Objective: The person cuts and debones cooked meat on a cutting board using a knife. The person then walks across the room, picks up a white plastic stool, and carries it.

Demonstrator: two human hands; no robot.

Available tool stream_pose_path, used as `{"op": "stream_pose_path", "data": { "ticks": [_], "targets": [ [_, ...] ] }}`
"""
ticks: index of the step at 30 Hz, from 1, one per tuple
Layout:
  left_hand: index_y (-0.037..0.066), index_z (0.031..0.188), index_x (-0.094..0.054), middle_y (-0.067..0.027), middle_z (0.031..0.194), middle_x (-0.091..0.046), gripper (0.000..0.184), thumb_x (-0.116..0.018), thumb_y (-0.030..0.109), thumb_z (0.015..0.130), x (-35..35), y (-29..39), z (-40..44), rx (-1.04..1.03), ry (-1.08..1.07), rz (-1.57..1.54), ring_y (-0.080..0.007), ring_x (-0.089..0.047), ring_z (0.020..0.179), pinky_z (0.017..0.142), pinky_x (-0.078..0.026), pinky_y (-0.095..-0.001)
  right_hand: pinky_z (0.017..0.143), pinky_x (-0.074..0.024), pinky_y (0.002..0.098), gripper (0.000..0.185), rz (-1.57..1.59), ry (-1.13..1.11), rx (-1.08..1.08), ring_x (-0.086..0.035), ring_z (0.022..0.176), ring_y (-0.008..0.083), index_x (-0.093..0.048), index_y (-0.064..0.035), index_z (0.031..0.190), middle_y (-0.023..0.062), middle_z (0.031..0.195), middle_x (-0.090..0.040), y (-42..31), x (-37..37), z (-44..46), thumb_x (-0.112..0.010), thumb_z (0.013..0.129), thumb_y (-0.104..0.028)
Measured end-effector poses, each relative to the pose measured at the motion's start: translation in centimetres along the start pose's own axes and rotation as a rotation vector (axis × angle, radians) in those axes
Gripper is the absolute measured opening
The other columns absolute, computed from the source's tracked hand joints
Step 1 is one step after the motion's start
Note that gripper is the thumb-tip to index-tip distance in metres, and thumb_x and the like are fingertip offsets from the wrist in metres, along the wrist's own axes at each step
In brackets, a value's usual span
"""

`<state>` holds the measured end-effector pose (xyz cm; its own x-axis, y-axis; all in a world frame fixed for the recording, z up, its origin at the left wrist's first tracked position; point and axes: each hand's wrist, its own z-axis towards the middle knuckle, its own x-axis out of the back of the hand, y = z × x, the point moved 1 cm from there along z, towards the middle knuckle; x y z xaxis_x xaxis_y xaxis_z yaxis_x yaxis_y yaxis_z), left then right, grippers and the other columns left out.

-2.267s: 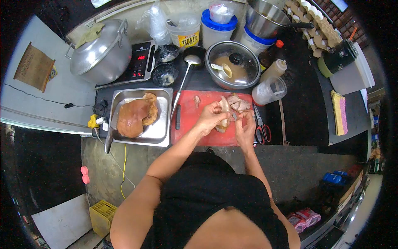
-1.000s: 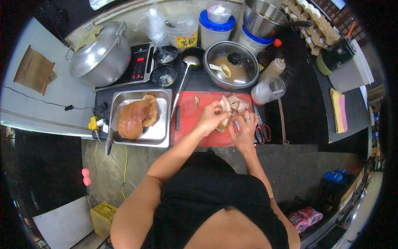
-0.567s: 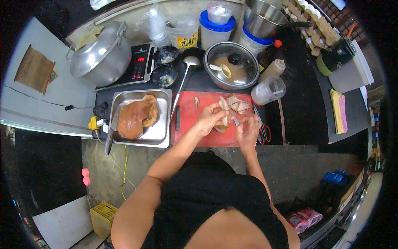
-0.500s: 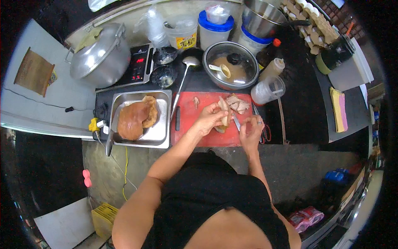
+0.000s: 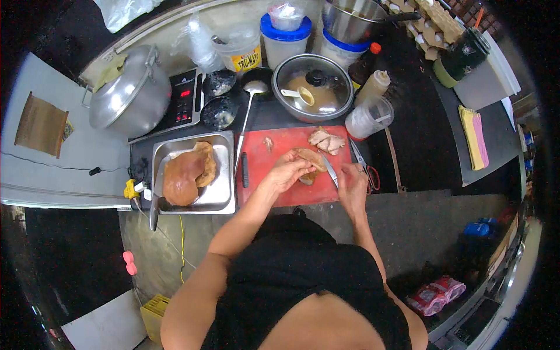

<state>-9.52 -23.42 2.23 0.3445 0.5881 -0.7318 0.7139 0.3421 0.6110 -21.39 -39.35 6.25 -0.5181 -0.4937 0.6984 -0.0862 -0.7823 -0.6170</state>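
Note:
My left hand point(image 5: 287, 171) pinches a pale tan piece of cooked meat point(image 5: 313, 158) above the red cutting board point(image 5: 268, 189). My right hand point(image 5: 352, 185) is closed round the handle of a knife point(image 5: 330, 170), whose blade points up and left beside the meat. Under my left fingers another browned piece point(image 5: 307, 178) lies on the board, partly hidden. Sliced meat point(image 5: 326, 142) is heaped at the board's upper right. A small scrap point(image 5: 268, 143) rests near its upper left.
Left of the board, a steel tray point(image 5: 228, 175) holds big browned pieces of meat point(image 5: 182, 178). A ladle point(image 5: 248, 111) lies between them. Behind stand a lidded steel bowl point(image 5: 312, 87), a large pot point(image 5: 131, 93) and tubs. Scissors point(image 5: 372, 175) lie right of the board.
The piece of meat in my left hand has turned from upright to flatter, its broad face up. The knife blade now shows more clearly beside it. The whole view has shifted slightly.

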Motion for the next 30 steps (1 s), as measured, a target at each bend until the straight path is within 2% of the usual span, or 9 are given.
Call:
{"op": "stream_pose_path", "data": {
  "ticks": [3, 6, 9, 12, 15, 19, 25, 30],
  "targets": [
    [0.002, 0.104, -0.048, -0.0103, 0.1, -0.059, 0.022, -0.053, -0.002, 0.084, -1.3, 0.8, -0.5, -0.015, 0.026, -0.081, -0.019, -0.061, 0.092, 0.082, -0.053, -0.0311, 0.077, -0.0363, 0.0395, 0.015, 0.014, 0.009, 0.036, -0.052, 0.083, 0.029, -0.062, -0.0054, 0.088, 0.0113, 0.084, -0.055, -3.5, 0.5, 1.3, -0.064, 0.073, -0.009],
    [0.005, 0.102, -0.05, -0.0093, 0.101, -0.059, 0.022, -0.058, 0.0, 0.082, -2.5, 1.2, -1.1, -0.146, 0.035, 0.096, -0.0159, -0.06, 0.091, 0.08, -0.052, -0.0314, 0.077, -0.0361, 0.039, 0.013, -0.018, 0.012, 0.094, -0.052, 0.084, 0.0276, -0.063, -0.006, 0.085, 0.0097, 0.082, -0.055, -4.0, 0.0, 1.8, -0.065, 0.073, -0.011],
    [0.006, 0.099, -0.05, -0.0075, 0.097, -0.061, 0.023, -0.061, 0.0, 0.079, -3.2, 1.6, -1.8, -0.2, 0.119, 0.39, -0.0124, -0.059, 0.089, 0.076, -0.051, -0.0275, 0.077, -0.0364, 0.0391, 0.013, -0.021, 0.006, 0.1, -0.052, 0.084, 0.0272, -0.064, -0.0056, 0.083, 0.0092, 0.081, -0.055, -4.4, -0.4, 2.2, -0.066, 0.072, -0.011],
    [0.006, 0.097, -0.049, -0.0082, 0.097, -0.063, 0.027, -0.061, -0.005, 0.076, -3.9, 1.8, -2.1, -0.248, 0.183, 0.531, -0.0123, -0.058, 0.092, 0.077, -0.049, -0.0255, 0.076, -0.0369, 0.039, 0.012, -0.018, 0.0, 0.065, -0.052, 0.084, 0.0272, -0.065, -0.0046, 0.082, 0.0097, 0.081, -0.056, -4.7, -0.6, 2.4, -0.066, 0.072, -0.012],
    [0.005, 0.094, -0.047, -0.0088, 0.095, -0.061, 0.027, -0.054, -0.011, 0.073, -4.3, 1.5, -2.0, -0.435, 0.104, 0.499, -0.0088, -0.056, 0.061, 0.045, -0.045, -0.0217, 0.071, -0.0372, 0.0392, 0.012, 0.03, 0.038, 0.069, -0.053, 0.076, 0.0287, -0.064, -0.0015, 0.078, 0.0123, 0.075, -0.057, -4.7, -0.9, 2.8, -0.066, 0.07, -0.01],
    [0.005, 0.091, -0.045, -0.0096, 0.099, -0.061, 0.028, -0.053, -0.013, 0.071, -4.8, 1.4, -2.0, -0.504, 0.108, 0.541, -0.0085, -0.055, 0.058, 0.042, -0.043, -0.0218, 0.066, -0.0378, 0.0399, 0.011, 0.074, 0.069, 0.071, -0.054, 0.07, 0.0298, -0.063, 0.0009, 0.075, 0.0139, 0.07, -0.058, -5.2, -0.7, 3.1, -0.065, 0.07, -0.008],
    [0.004, 0.091, -0.048, -0.0087, 0.099, -0.061, 0.025, -0.056, -0.01, 0.071, -4.8, 1.4, -2.3, -0.489, 0.129, 0.622, -0.0072, -0.053, 0.056, 0.041, -0.041, -0.0214, 0.068, -0.0383, 0.0395, 0.005, 0.052, 0.037, 0.051, -0.054, 0.072, 0.0294, -0.059, -0.0009, 0.07, 0.0118, 0.069, -0.055, -5.1, -1.1, 3.1, -0.062, 0.069, -0.004],
    [0.003, 0.099, -0.056, -0.0062, 0.093, -0.062, 0.027, -0.058, -0.004, 0.073, -4.5, 1.2, -2.2, -0.45, 0.145, 0.614, -0.0064, -0.053, 0.056, 0.043, -0.042, -0.0208, 0.073, -0.0375, 0.0409, 0.009, 0.017, 0.03, 0.1, -0.053, 0.079, 0.0303, -0.055, -0.0031, 0.074, 0.012, 0.079, -0.055, -4.7, -1.4, 3.3, -0.061, 0.067, -0.006]
  ]
}}
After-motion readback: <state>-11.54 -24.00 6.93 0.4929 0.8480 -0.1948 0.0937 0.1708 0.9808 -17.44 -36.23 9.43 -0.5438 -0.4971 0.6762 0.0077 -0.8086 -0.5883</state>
